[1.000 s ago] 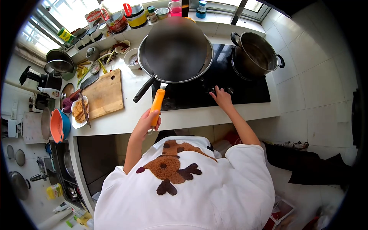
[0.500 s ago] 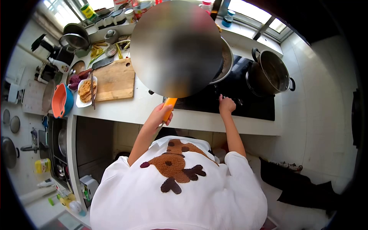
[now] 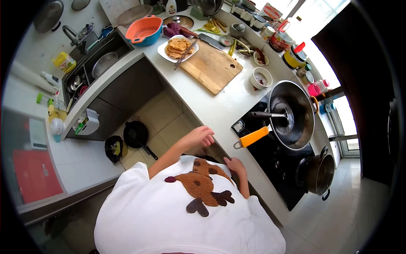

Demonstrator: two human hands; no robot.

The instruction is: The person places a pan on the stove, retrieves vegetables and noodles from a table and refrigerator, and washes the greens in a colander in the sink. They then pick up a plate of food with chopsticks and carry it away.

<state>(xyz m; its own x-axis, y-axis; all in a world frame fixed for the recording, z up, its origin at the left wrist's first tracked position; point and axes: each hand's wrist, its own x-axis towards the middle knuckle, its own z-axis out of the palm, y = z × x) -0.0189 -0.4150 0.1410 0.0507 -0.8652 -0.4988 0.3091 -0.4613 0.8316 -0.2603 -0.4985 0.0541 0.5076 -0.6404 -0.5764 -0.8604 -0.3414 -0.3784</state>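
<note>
My left hand (image 3: 199, 137) is in the air in front of the counter edge, fingers loosely spread and holding nothing. Lower and to the right, my right hand (image 3: 235, 165) is beside the counter's front edge, partly open, with no object visible in it; some of its fingers are hidden. Nearest to both hands is the orange handle (image 3: 253, 137) of a wok (image 3: 302, 114) on the black stove (image 3: 275, 167). A dark-handled ladle or turner (image 3: 267, 114) rests in the wok, its head inside. Neither hand touches the wok.
A deep pot (image 3: 320, 173) stands on the stove's near side. Along the counter are a small bowl (image 3: 261, 78), cutting board (image 3: 213, 67), cleaver (image 3: 211, 41), plate of browned food (image 3: 178, 48) with chopsticks, and orange-blue basket (image 3: 146, 30). A frying pan (image 3: 135, 133) is low near the floor.
My left hand has let go of the orange handle and drawn back. My right hand has left the stove's front controls. The view has turned left, and the wok now sits on the stove.
</note>
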